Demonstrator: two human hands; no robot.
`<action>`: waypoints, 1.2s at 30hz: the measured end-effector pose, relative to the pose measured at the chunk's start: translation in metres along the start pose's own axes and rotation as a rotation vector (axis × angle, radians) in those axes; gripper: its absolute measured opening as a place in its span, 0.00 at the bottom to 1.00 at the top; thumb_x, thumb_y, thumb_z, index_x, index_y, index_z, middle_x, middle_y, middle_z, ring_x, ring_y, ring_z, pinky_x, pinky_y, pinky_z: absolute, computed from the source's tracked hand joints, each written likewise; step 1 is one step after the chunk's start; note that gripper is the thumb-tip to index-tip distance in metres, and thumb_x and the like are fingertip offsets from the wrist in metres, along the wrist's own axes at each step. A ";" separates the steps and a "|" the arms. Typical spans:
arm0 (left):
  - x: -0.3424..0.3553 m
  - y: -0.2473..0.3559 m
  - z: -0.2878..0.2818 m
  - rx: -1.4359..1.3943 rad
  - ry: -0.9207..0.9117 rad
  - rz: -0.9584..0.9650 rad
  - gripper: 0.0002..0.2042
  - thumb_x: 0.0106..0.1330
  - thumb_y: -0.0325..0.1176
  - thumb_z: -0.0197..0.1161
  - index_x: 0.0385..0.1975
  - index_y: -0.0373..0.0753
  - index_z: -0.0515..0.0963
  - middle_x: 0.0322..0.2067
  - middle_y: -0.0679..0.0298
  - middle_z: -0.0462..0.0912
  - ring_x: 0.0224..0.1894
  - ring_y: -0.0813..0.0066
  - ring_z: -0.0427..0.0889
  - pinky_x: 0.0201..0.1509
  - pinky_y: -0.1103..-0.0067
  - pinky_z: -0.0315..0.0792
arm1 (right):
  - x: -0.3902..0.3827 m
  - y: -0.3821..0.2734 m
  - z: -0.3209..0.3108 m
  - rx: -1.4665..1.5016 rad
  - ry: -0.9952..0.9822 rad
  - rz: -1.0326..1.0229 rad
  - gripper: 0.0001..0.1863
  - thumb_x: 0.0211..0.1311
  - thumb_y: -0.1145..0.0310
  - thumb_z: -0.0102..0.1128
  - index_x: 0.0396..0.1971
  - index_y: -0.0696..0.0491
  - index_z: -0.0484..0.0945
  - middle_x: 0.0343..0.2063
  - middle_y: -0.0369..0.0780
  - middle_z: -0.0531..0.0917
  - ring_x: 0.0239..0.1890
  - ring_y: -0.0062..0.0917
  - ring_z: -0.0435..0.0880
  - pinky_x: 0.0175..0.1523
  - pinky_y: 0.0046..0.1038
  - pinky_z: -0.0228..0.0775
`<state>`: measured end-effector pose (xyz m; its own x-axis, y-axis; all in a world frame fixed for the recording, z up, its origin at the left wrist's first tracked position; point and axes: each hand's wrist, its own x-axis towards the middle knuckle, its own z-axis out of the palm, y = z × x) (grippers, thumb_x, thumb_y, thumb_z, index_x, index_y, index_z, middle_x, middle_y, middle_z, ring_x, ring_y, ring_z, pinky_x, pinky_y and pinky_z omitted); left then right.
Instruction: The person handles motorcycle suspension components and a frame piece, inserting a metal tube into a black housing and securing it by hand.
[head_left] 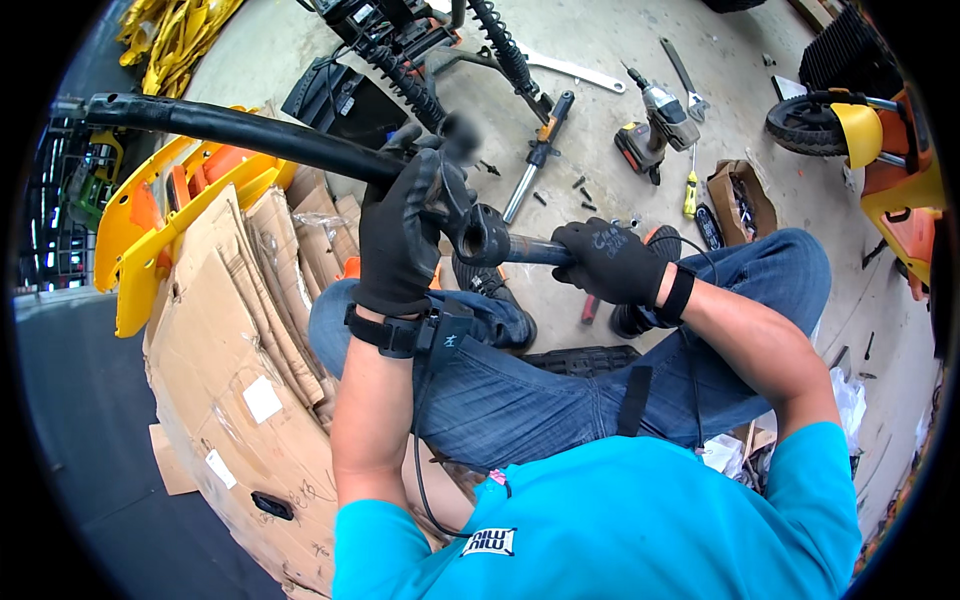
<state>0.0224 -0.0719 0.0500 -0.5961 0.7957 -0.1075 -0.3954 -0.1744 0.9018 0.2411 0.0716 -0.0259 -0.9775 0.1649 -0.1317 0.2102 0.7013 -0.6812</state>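
Left hand (400,235) closed round black handlebar tube (250,130) at clamp joint (480,232) | right hand (608,262) wrapped round stem end, over knees | tube's long axis ran left-to-right, between both hands

I'm in a repair workshop: bare concrete floor (600,40), grey-and-orange cordless drill (655,125) and yellow-handled screwdriver (690,190) far right, black coil shock absorbers (410,85) ahead, flattened brown cardboard (240,330) and yellow plastic body panels (150,220) left.
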 end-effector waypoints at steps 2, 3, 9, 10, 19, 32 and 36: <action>0.000 -0.002 0.004 -0.053 0.061 0.016 0.23 0.75 0.33 0.61 0.66 0.37 0.65 0.30 0.62 0.81 0.31 0.77 0.84 0.36 0.79 0.81 | 0.000 -0.001 0.000 0.007 0.004 -0.004 0.13 0.60 0.64 0.69 0.40 0.51 0.77 0.34 0.44 0.81 0.42 0.44 0.81 0.47 0.44 0.71; -0.001 -0.005 0.001 -0.042 0.034 0.036 0.20 0.75 0.34 0.62 0.62 0.35 0.70 0.33 0.61 0.83 0.35 0.76 0.85 0.40 0.78 0.83 | 0.000 -0.002 -0.001 0.016 -0.005 -0.003 0.13 0.60 0.64 0.69 0.40 0.51 0.77 0.35 0.44 0.81 0.42 0.44 0.81 0.47 0.44 0.71; -0.003 -0.002 0.000 -0.043 0.033 -0.057 0.21 0.76 0.32 0.60 0.64 0.35 0.65 0.35 0.62 0.80 0.35 0.77 0.81 0.41 0.79 0.80 | 0.001 0.002 -0.001 0.015 -0.003 0.009 0.14 0.60 0.64 0.68 0.42 0.51 0.77 0.35 0.45 0.81 0.43 0.44 0.81 0.47 0.44 0.71; -0.003 0.000 0.001 -0.050 0.042 -0.080 0.26 0.76 0.31 0.59 0.70 0.36 0.60 0.36 0.62 0.79 0.35 0.78 0.79 0.41 0.79 0.78 | 0.002 0.003 -0.001 0.021 -0.009 0.013 0.14 0.60 0.64 0.68 0.42 0.51 0.77 0.35 0.46 0.81 0.43 0.44 0.81 0.48 0.44 0.71; -0.009 0.002 0.011 0.163 0.089 -0.089 0.20 0.77 0.32 0.60 0.66 0.36 0.69 0.41 0.66 0.81 0.43 0.82 0.83 0.45 0.82 0.80 | 0.009 0.035 0.010 0.187 -0.047 0.000 0.20 0.59 0.67 0.66 0.51 0.53 0.75 0.39 0.48 0.82 0.45 0.46 0.82 0.50 0.42 0.74; -0.013 -0.007 0.011 0.386 0.161 -0.109 0.17 0.74 0.40 0.63 0.57 0.38 0.77 0.43 0.67 0.82 0.44 0.80 0.83 0.46 0.82 0.80 | 0.051 0.064 0.064 0.354 -0.049 -0.120 0.12 0.54 0.74 0.66 0.40 0.54 0.78 0.33 0.47 0.83 0.39 0.43 0.83 0.44 0.40 0.73; -0.014 -0.012 0.008 0.406 0.164 -0.096 0.16 0.74 0.38 0.63 0.56 0.38 0.78 0.42 0.66 0.81 0.43 0.79 0.83 0.46 0.81 0.80 | 0.058 0.066 0.077 0.365 -0.111 -0.092 0.15 0.54 0.73 0.66 0.44 0.53 0.81 0.36 0.47 0.85 0.41 0.41 0.84 0.47 0.39 0.74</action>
<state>0.0407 -0.0760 0.0436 -0.6858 0.6890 -0.2343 -0.1677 0.1637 0.9721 0.1972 0.0740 -0.1343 -0.9923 0.0228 -0.1215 0.1200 0.4140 -0.9023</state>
